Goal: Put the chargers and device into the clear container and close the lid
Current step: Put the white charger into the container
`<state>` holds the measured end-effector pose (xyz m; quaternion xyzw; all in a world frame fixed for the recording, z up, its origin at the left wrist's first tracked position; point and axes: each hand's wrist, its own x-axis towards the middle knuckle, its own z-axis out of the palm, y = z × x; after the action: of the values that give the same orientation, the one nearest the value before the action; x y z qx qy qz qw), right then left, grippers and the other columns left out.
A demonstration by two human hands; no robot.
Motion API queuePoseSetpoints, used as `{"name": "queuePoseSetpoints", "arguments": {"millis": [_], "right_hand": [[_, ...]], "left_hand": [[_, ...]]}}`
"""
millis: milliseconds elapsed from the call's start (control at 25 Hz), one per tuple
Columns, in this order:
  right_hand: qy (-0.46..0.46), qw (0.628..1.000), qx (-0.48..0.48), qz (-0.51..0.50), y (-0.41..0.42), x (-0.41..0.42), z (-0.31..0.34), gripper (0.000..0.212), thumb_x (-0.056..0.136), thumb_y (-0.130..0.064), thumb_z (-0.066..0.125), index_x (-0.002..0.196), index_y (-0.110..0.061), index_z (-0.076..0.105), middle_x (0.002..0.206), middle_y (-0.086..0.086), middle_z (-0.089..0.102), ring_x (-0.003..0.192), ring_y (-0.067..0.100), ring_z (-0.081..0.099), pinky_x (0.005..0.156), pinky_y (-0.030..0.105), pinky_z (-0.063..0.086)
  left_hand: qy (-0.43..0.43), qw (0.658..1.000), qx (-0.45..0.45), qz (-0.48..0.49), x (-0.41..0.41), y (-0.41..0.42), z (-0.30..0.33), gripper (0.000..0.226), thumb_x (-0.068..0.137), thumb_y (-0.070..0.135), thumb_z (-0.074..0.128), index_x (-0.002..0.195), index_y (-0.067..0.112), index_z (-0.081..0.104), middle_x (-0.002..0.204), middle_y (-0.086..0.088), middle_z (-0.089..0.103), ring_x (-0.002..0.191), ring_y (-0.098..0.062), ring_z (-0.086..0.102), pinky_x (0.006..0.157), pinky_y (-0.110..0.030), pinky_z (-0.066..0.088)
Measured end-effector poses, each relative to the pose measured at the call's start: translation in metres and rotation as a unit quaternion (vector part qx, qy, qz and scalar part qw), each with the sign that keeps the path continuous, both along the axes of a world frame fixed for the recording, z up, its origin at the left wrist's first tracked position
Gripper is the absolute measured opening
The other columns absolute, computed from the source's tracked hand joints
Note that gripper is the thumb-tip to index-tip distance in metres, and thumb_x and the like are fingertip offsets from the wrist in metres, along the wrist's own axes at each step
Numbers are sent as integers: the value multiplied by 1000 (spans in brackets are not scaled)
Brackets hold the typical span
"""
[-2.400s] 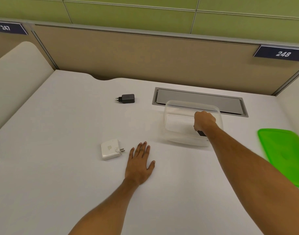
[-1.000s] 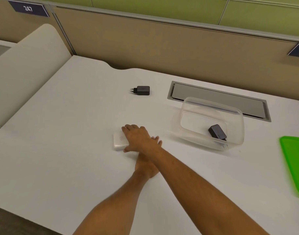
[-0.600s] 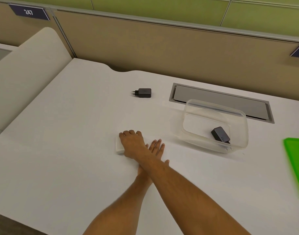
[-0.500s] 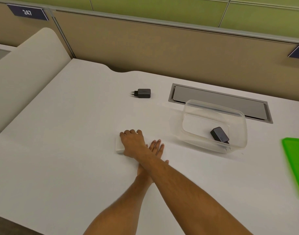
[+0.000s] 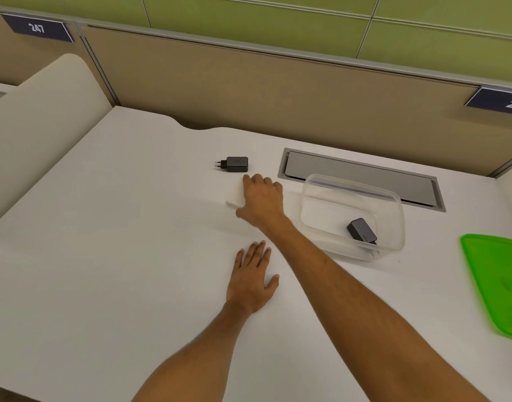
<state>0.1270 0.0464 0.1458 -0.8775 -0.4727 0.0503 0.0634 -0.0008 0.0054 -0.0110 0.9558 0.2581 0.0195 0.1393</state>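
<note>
Left hand (image 5: 250,281) flat on the desk (image 5: 104,256), fingers spread, holding nothing, nearer than the box (image 5: 392,219) and to its left. Right hand (image 5: 262,198) raised just left of the box, fingers curled over a white charger (image 5: 234,195), mostly hidden and blurred. Inside the box: one dark item (image 5: 362,230) at its near right corner; device or charger, cannot tell. Green lid (image 5: 498,282) lies right of the box, off. Black charger (image 5: 233,164) sits on the desk beyond the right hand, left of the box. Judged: one item in, white one in transit, black one and lid left.
</note>
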Motion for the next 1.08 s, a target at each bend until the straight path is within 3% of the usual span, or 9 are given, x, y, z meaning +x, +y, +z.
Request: {"name": "queuePoseSetpoints", "arguments": {"millis": [280,600,800,1080], "right_hand": [[-35,990,34,-130,-44,64,19,77,73,-38,75,136,-8,42,127,14,54,114,34,51,99,46,38],[7,967,12,-253,-94,102,-2,80,69,-39,79,133,-7,43,127,16,55,116,37,53,99,46,40],[34,963,-73,-256,-103,111,-27,84,70,-47,77,135,-8,43,131,15,53,118,36,54,98,45,42],[110,961,-137,-212,-99,120,-44,62,69,-42,78,118,-12,56,110,9,62,103,31,59,93,44,43]], "left_hand": [[14,1000,0,-10,0,-2,8,71,91,56,20,152,21,11,162,3,3,147,-12,-6,119,-37,-8],[4,1000,-3,-12,0,-4,10,70,92,55,22,152,21,11,162,3,3,147,-11,-6,120,-37,-6],[-5,1000,-7,-15,1,-4,11,69,92,54,26,152,20,14,161,3,6,147,-11,-3,120,-38,-4],[0,1000,-9,-15,1,-3,11,70,92,55,23,152,21,12,162,3,5,147,-11,-5,120,-38,-5]]}}
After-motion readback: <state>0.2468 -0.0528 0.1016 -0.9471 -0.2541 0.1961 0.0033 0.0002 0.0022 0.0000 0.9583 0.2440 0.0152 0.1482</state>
